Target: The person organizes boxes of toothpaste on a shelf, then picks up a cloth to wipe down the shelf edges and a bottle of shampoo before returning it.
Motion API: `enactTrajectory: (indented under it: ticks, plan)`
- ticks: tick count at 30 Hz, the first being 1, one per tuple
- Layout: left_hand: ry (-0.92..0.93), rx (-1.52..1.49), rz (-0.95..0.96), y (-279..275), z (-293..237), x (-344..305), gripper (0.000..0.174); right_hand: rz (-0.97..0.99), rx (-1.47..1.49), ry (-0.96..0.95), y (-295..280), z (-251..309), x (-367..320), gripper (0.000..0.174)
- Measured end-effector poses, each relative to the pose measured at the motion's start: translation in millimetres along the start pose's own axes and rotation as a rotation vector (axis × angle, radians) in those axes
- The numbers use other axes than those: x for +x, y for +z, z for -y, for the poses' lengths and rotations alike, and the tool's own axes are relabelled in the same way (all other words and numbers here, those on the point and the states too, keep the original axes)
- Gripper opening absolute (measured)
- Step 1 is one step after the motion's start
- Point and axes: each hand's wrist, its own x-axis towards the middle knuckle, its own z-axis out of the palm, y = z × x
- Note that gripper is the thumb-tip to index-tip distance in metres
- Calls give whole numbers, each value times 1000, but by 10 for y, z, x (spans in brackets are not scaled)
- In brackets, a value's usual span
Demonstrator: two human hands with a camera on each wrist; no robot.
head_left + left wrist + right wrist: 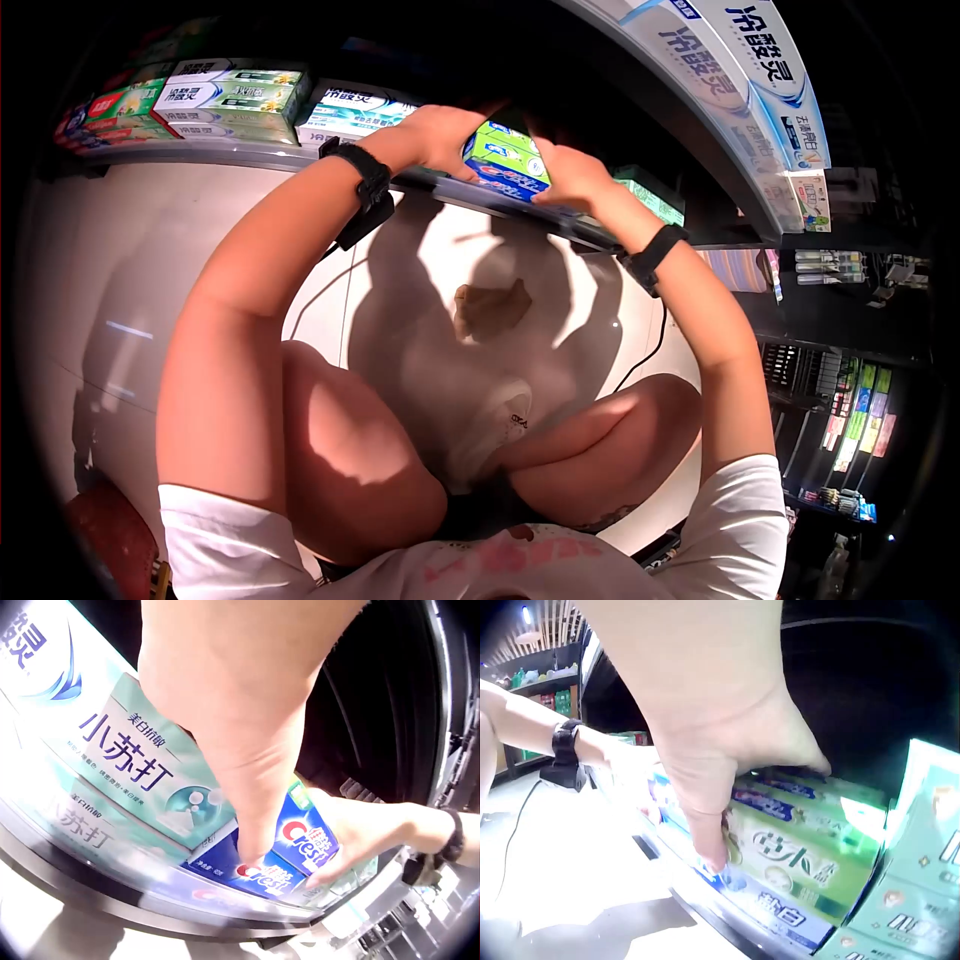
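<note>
On the low shelf, a small stack of blue and green Crest boxes (510, 170) sits between two hands. From its left side the left hand (445, 138) grips it; in the left wrist view this hand (240, 727) has its thumb against the blue front of the Crest boxes (306, 838). The right hand (578, 178) holds the right side, with its thumb at the front. In the right wrist view, the right hand (712, 742) spans the boxes beside a green herbal box (802, 859); its far fingers are partly hidden.
Mint-coloured boxes (142, 761) stand left of the Crest boxes, and teal boxes (930, 847) right of them. Further left are green and white boxes (235, 95). A glossy shelf edge (235, 153) runs along the front. Large white packs (765, 75) stand at upper right.
</note>
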Motion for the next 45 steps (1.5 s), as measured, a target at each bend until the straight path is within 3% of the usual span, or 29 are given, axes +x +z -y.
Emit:
enactTrajectory:
  ticks: [3,5,6,9,16,20,21,23,24,26,27,28,30,31,32,33,35,36,37,40,45]
  plan:
    - [-35,25,28,3,-10,6,71,-119,-39,-10,67,24,-7,92]
    - [-29,41,46,-4,-8,5,91,-146,-35,-13,104,20,-24,87]
    - [-30,41,54,-8,-12,-2,91,-179,-38,-14,118,13,-31,82]
    - [-47,49,66,-51,-54,-20,70,-197,-26,-16,147,-26,-38,85]
    - [-78,87,9,29,-44,7,65,-286,-17,-76,168,10,-110,87]
    - [5,-39,105,-49,22,33,83,-304,-13,-86,102,-119,-291,91]
    - [11,-40,107,-98,-2,40,83,-208,6,-12,24,-219,-344,103]
    - [-15,-177,181,-189,-54,36,99,-283,-17,-25,-56,-525,-583,105]
    - [-30,-185,149,-242,-101,17,99,-359,-40,-36,-65,-697,-726,107]
    - [-115,-214,245,-313,-191,81,100,-255,116,79,-46,-1066,-941,111]
    - [-95,-205,255,-304,-234,116,100,-109,307,162,-52,-1199,-1000,104]
    - [-27,-92,165,-283,-284,141,99,-117,317,181,-9,-1303,-1037,104]
    - [215,190,-125,-164,-350,226,101,-34,349,-52,34,-1382,-1128,91]
    - [243,244,-130,-92,-366,290,101,-197,266,-17,112,-1365,-1144,69]
    - [271,298,-134,-72,-462,308,102,-214,278,-4,124,-1367,-1126,69]
    - [214,161,-25,-64,-572,307,93,-187,225,42,139,-1390,-1092,62]
    - [157,247,85,-9,-680,334,86,-179,159,103,171,-1411,-1058,47]
    - [75,322,173,39,-706,348,79,-94,171,147,143,-1428,-1033,48]
    - [179,401,15,165,-616,335,67,-120,161,138,149,-1421,-1040,48]
    - [114,431,29,177,-704,320,75,-145,155,126,145,-1385,-1075,47]
    - [98,442,33,162,-705,314,72,-173,241,149,138,-1371,-1098,46]
